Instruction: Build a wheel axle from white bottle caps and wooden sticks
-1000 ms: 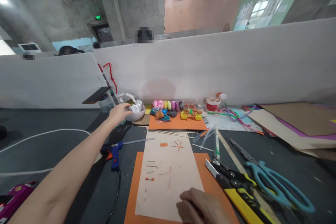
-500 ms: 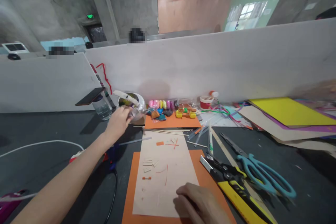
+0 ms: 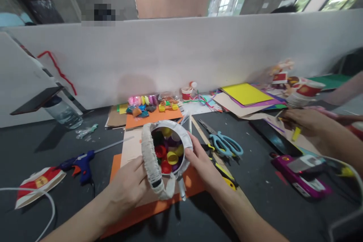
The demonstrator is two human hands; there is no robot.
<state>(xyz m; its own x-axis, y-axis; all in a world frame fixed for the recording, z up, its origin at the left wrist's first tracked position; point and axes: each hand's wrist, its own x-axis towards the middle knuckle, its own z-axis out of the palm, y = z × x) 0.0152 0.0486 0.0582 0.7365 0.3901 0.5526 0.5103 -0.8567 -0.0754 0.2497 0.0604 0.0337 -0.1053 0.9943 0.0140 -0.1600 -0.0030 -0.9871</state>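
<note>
Between my hands, over the papers, is a white round tub [image 3: 186,140] with a wrapped, curved handle [image 3: 149,159]. Its open top is tilted toward me and shows several red, yellow and purple bottle-cap-like pieces [image 3: 172,157] inside. My left hand [image 3: 132,181] is closed on the tub's left side by the handle, its fingertips hidden behind. On the other side, my right hand [image 3: 201,160] grips the wall with its thumb near the rim. Under the tub lie a pale sheet [image 3: 129,151] and an orange sheet [image 3: 195,179].
A blue glue gun [image 3: 85,166] and a red paper cup piece [image 3: 41,181] lie left. Right are scissors [image 3: 227,143], a yellow-handled cutter [image 3: 227,177] and a purple device [image 3: 300,181]. Clay packs [image 3: 143,102] sit behind. Another person's hand [image 3: 303,119] works at far right.
My left hand has brought the tub from the back left to the front middle. My right hand has risen from the paper and taken hold of it. The view has turned right.
</note>
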